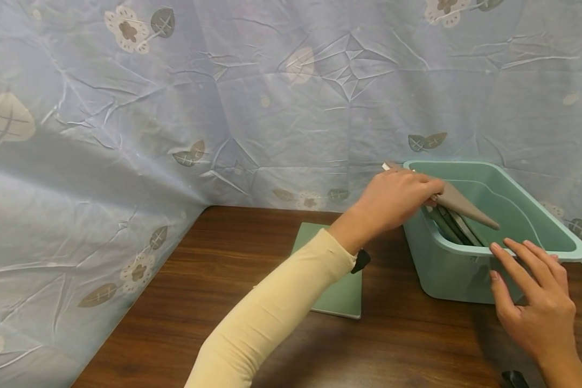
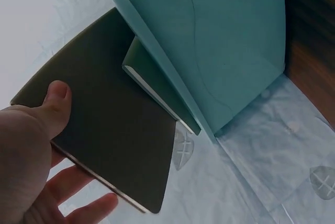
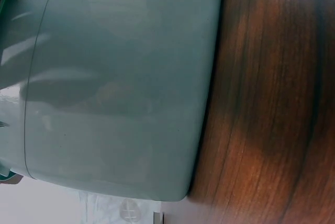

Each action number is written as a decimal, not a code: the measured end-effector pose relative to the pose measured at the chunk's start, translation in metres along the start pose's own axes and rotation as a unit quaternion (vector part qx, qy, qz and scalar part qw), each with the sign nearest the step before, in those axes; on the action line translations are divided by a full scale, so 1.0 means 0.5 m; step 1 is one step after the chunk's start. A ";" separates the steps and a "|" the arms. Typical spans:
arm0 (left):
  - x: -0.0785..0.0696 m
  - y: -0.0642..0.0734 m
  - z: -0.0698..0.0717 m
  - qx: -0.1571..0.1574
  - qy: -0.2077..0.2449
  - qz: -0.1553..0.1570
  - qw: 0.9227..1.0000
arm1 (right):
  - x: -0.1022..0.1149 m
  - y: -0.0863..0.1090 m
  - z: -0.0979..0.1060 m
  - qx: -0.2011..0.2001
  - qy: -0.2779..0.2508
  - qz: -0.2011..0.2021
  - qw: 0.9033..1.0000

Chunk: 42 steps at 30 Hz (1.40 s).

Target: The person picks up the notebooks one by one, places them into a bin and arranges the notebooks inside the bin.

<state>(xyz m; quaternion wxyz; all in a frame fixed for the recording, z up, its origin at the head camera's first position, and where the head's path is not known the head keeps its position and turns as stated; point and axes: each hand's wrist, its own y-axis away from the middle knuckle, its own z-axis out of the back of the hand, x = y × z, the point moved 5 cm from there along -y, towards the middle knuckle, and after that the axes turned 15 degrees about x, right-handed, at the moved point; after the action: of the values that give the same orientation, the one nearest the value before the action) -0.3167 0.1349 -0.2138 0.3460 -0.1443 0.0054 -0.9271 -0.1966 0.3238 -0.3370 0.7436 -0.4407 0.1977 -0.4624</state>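
Observation:
My left hand grips a brown notebook by its edge, over the left rim of a pale green plastic bin. In the left wrist view the thumb lies on the cover of the brown notebook, with fingers beneath it. A green notebook pokes above the rim beside it. Several notebooks lean inside the bin against its left wall, partly hidden by the held one. My right hand rests on the bin's near rim, fingers extended and thumb against the outer wall.
A green notebook lies flat on the dark wood table, left of the bin and partly covered by my left forearm. Patterned grey-blue cloth hangs behind the table and along its left side.

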 end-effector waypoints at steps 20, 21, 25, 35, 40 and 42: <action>0.010 0.003 -0.021 0.093 0.059 0.085 0.990 | -0.001 -0.002 0.002 -0.002 0.001 -0.001 1.000; 0.010 0.003 -0.021 0.093 0.061 0.086 0.990 | -0.001 -0.002 0.002 -0.002 0.002 -0.002 1.000; 0.012 0.005 -0.021 0.095 0.064 0.089 0.989 | -0.001 -0.003 0.003 0.000 0.001 -0.004 1.000; 0.020 0.013 -0.036 0.097 0.101 0.104 0.985 | 0.002 -0.002 0.003 -0.001 -0.002 -0.006 1.000; 0.028 0.025 -0.046 0.093 0.123 0.111 0.982 | 0.002 -0.001 0.003 -0.004 -0.004 -0.006 1.000; 0.032 0.032 -0.052 0.092 0.128 0.111 0.981 | 0.002 0.000 0.003 -0.002 -0.003 -0.007 1.000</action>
<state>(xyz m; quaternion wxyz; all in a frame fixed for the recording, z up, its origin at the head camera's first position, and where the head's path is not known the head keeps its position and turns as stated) -0.3248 0.1102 -0.2361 0.4552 0.0098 -0.0194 -0.8901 -0.1953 0.3236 -0.3361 0.7404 -0.4448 0.1929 -0.4655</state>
